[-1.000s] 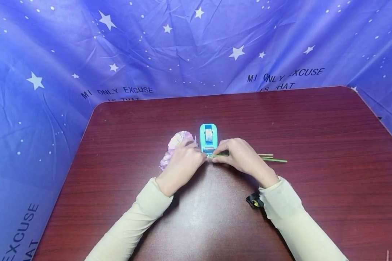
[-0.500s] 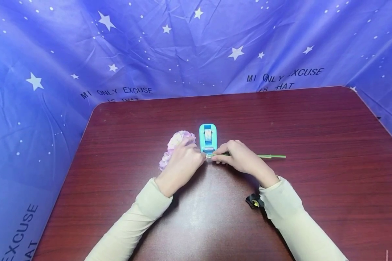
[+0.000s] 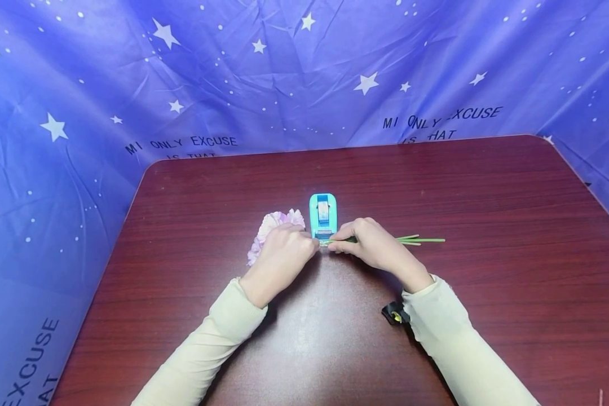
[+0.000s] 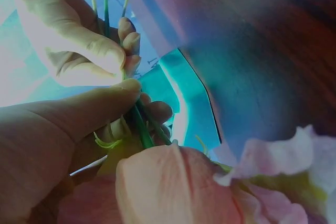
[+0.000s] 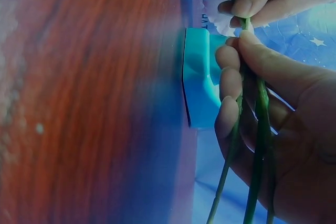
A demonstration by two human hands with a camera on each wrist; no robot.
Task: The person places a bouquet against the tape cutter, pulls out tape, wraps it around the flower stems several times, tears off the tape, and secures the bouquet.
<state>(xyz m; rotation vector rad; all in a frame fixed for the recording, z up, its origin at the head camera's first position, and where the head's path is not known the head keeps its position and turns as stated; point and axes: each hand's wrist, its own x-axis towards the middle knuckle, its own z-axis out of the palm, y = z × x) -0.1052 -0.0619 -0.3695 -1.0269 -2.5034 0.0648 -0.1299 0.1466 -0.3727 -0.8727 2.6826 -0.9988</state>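
Note:
Pale pink flowers (image 3: pixel 270 228) lie behind and left of my left hand (image 3: pixel 286 248). Their green stems (image 3: pixel 420 241) run right, past my right hand (image 3: pixel 369 243). In the left wrist view, my left thumb and fingers pinch the stems close under the pink petals (image 4: pixel 173 187). Just beyond, the thumb and fingertips of my right hand (image 5: pixel 283 93) pinch the same bundle, and three stem ends fan out behind its palm. A turquoise tape dispenser (image 3: pixel 323 217) with a roll of tape stands right behind the fingertips. The pinched spot is mostly covered by fingers.
The dark red wooden table (image 3: pixel 487 197) extends on all sides of the hands. A black strap with a yellow spot (image 3: pixel 396 313) is at the right cuff. A thin reddish stick (image 3: pixel 601 397) shows at the lower right. A blue starry curtain (image 3: pixel 284 73) hangs behind.
The flower bundle has turned between the fingers: the blossoms show a different side, and the stem ends drew together, then spread again. Both hands stay in almost the same place.

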